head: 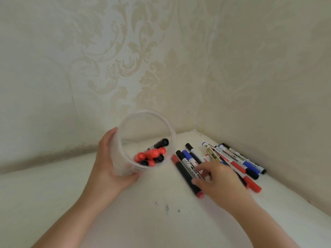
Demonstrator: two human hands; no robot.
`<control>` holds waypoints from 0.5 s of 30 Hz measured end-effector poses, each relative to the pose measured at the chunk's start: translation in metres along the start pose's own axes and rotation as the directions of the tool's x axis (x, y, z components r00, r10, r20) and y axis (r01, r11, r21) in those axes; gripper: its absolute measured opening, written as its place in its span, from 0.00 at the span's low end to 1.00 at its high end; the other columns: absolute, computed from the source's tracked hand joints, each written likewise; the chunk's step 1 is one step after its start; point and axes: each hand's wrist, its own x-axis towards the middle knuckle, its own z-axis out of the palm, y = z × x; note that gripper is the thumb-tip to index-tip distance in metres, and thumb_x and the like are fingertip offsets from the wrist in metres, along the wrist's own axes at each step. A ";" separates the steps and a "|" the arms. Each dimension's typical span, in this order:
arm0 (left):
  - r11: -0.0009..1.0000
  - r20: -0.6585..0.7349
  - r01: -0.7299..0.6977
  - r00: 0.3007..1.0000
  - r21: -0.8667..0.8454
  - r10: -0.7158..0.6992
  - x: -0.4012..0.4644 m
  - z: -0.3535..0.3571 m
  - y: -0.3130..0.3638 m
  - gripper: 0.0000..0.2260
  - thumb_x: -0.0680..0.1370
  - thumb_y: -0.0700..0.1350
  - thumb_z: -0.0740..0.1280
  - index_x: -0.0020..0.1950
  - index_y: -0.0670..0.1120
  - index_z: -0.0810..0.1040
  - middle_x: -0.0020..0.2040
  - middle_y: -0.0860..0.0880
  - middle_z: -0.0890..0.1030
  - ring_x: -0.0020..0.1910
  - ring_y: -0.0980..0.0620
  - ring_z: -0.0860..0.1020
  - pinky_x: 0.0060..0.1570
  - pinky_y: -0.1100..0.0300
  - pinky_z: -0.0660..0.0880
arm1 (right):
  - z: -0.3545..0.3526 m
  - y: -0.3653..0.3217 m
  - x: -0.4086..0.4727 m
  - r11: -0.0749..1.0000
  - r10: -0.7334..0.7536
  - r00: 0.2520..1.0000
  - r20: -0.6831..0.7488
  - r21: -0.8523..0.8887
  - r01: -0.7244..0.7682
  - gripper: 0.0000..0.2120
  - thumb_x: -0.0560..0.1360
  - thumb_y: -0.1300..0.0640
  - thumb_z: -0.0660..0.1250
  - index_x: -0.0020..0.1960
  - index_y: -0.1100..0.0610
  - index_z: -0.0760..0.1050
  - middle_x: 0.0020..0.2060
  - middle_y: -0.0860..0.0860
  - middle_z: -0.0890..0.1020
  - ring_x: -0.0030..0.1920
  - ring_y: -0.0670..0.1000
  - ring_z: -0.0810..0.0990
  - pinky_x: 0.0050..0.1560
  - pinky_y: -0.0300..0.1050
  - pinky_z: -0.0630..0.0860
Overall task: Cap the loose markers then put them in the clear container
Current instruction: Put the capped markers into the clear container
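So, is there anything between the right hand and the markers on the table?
No. The right hand already touches the markers; nothing visible lies between. The left hand holds the container beside them.

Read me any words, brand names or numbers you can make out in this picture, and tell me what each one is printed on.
None can be read.
Markers on the table: white barrels carry dark printed labels, too blurred to read.
One gold-labelled marker: dark characters, too small to read.
Markers in the clear container: only red and black ends show, no print visible.
Wallpaper: ornamental pattern, no text.
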 end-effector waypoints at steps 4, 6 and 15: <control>0.999 0.010 0.049 0.999 -0.023 -0.048 -0.002 -0.002 0.000 0.47 0.51 0.50 0.80 0.60 0.70 0.56 0.63 0.65 0.65 0.60 0.71 0.67 0.57 0.74 0.64 | 0.013 -0.011 0.005 0.986 -0.030 1.000 -0.007 -0.162 0.028 0.25 0.72 0.41 0.64 0.65 0.51 0.68 0.58 0.49 0.74 0.61 0.50 0.69 0.58 0.42 0.68; 0.996 0.041 0.041 0.998 0.076 -0.044 -0.006 -0.001 0.008 0.48 0.55 0.43 0.81 0.58 0.74 0.53 0.64 0.61 0.65 0.61 0.62 0.68 0.58 0.63 0.66 | 0.022 -0.016 0.008 0.967 -0.038 0.998 -0.044 -0.255 0.026 0.24 0.73 0.41 0.62 0.63 0.53 0.68 0.57 0.51 0.74 0.59 0.51 0.70 0.56 0.43 0.70; 0.991 0.056 0.038 0.997 0.126 -0.045 -0.009 -0.001 0.017 0.50 0.59 0.38 0.80 0.58 0.76 0.50 0.66 0.60 0.62 0.65 0.60 0.63 0.60 0.61 0.64 | 0.019 -0.036 0.001 0.991 0.017 0.997 -0.080 -0.128 -0.028 0.06 0.75 0.53 0.57 0.48 0.55 0.68 0.39 0.51 0.77 0.41 0.53 0.78 0.35 0.43 0.67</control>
